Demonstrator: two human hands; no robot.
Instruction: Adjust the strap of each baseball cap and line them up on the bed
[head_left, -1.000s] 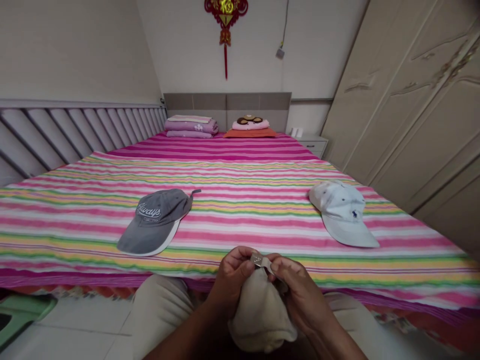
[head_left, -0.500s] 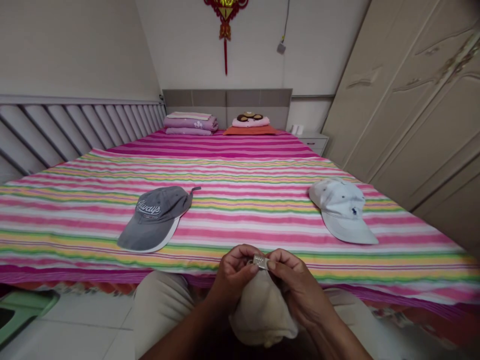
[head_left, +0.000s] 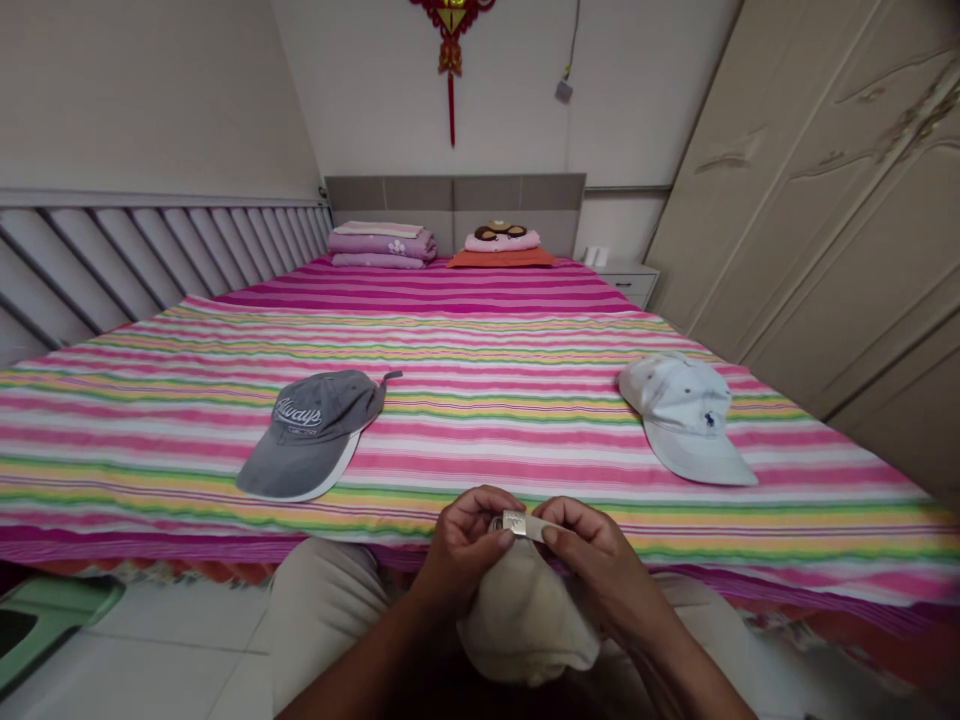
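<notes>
Between my knees I hold a beige cap (head_left: 525, 620) with its back strap uppermost. My left hand (head_left: 474, 545) pinches the strap at its metal buckle (head_left: 514, 522), thumb against the buckle's lower edge. The strap's pale end (head_left: 536, 529) is pinched between the thumb and fingers of my right hand (head_left: 589, 550). A grey cap (head_left: 307, 435) with white lettering lies on the bed to the left, brim toward me. On the right rests a white cap (head_left: 684, 415) with a small dark logo, its brim also toward me.
A striped sheet (head_left: 480, 410) covers the bed. Folded purple bedding (head_left: 382, 247) and a pink stack (head_left: 502, 242) sit by the headboard (head_left: 457, 195). Metal railing (head_left: 165, 250) runs along the left; a wardrobe (head_left: 825, 230) stands right. A green stool (head_left: 60, 625) is at lower left.
My right hand has moved slightly right, and more of the strap shows between it and the buckle. The buckle sits a little further left. Both other caps lie as before.
</notes>
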